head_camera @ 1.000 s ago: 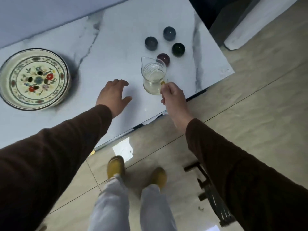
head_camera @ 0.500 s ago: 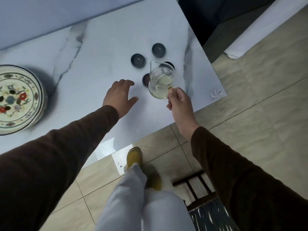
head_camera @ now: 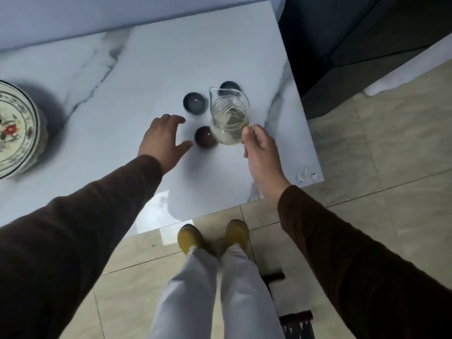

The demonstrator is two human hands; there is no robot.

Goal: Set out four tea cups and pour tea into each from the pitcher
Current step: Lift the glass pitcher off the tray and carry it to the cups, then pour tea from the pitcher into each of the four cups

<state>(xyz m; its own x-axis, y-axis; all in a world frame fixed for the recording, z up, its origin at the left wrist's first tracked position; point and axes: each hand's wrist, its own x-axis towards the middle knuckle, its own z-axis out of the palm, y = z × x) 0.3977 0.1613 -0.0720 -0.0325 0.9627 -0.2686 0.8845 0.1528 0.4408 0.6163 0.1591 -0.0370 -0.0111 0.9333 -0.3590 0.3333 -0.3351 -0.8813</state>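
Observation:
My right hand [head_camera: 261, 150] grips the handle of a clear glass pitcher [head_camera: 228, 116] holding pale yellow tea, lifted above the cluster of small dark tea cups. A grey-blue cup [head_camera: 194, 103] stands to the pitcher's left. A maroon cup [head_camera: 204, 140] sits just below it, partly covered by the pitcher. A third dark cup [head_camera: 228, 85] peeks out behind the pitcher's rim; a fourth cup is hidden. My left hand [head_camera: 162, 140] hovers open, palm down, just left of the maroon cup, touching nothing.
A floral patterned plate [head_camera: 17, 128] sits at the left edge of the white marble table [head_camera: 137, 69]. The table's right edge and front corner are close to the cups. Tiled floor, my yellow shoes [head_camera: 212, 236] and a dark chair frame lie below.
The pitcher in my right hand has moved forward over the cups, covering one of them. My left hand has stayed beside the cups. I have stepped closer to the table.

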